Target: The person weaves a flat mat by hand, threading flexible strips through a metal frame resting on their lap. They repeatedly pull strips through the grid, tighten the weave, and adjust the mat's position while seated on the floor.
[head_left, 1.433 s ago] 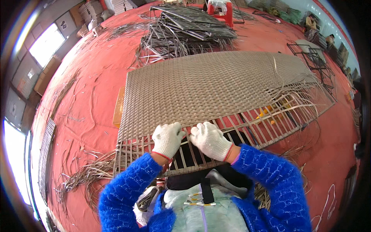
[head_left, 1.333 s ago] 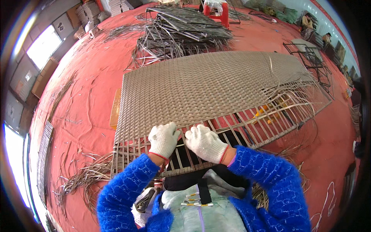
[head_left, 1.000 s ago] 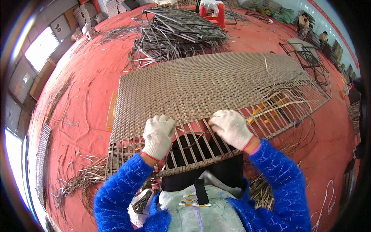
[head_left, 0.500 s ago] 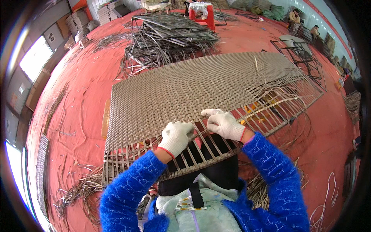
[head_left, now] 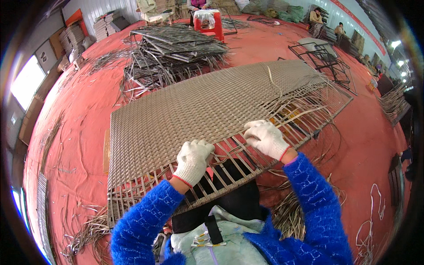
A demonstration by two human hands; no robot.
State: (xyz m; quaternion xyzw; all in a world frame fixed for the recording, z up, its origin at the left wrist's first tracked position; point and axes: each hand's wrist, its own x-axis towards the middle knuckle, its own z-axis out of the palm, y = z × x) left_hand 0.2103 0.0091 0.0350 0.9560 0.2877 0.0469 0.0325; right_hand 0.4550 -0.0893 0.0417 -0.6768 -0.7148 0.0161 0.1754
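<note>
Along the panel's unfinished edge, the left hand (head_left: 192,162) and right hand (head_left: 268,139) stand apart, backs up and fingers bent, any grip on a strand impossible to tell, forearms in blue sleeves (head_left: 319,210) angling up to the woven panel (head_left: 190,119) before the person's body, above red floor (head_left: 84,137).

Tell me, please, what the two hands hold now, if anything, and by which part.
The left hand and right hand are at the near edge of the tight weave on the brown panel; whether either grips anything there cannot be told.
</note>
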